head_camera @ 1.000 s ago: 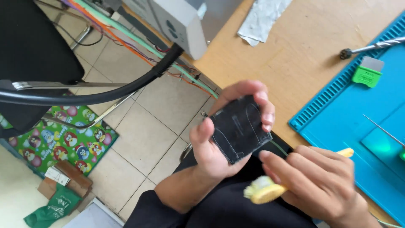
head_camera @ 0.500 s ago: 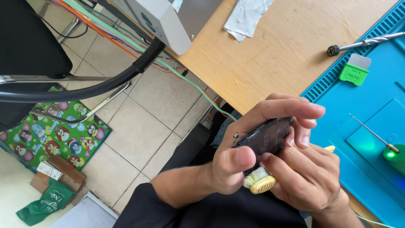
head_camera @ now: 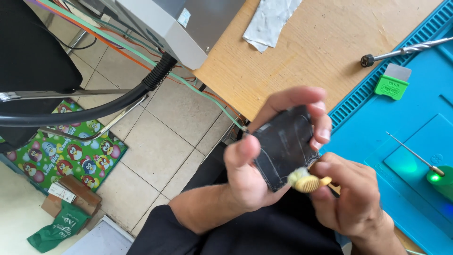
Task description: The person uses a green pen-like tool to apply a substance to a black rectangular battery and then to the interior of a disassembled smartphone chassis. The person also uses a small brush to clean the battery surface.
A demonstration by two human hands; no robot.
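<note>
My left hand (head_camera: 264, 160) grips a flat black panel (head_camera: 285, 144), like a phone back, its thumb and fingers wrapped round the edges. My right hand (head_camera: 349, 198) holds a small yellow brush (head_camera: 309, 182), whose pale bristle head touches the panel's lower edge. Both hands hover over my lap, just off the corner of the wooden table (head_camera: 306, 47).
A blue work mat (head_camera: 415, 127) covers the table's right side, with a green scraper (head_camera: 392, 85), a drill bit (head_camera: 406, 49), a thin probe (head_camera: 413, 153) and a green-lit tool (head_camera: 441, 177). A grey cloth (head_camera: 271, 23) lies at the back. Cables and a black hose (head_camera: 104, 106) cross the tiled floor.
My hands shifted a little left and up, and the panel turned so its flat black face shows again. The brush head now rests at the panel's lower edge.
</note>
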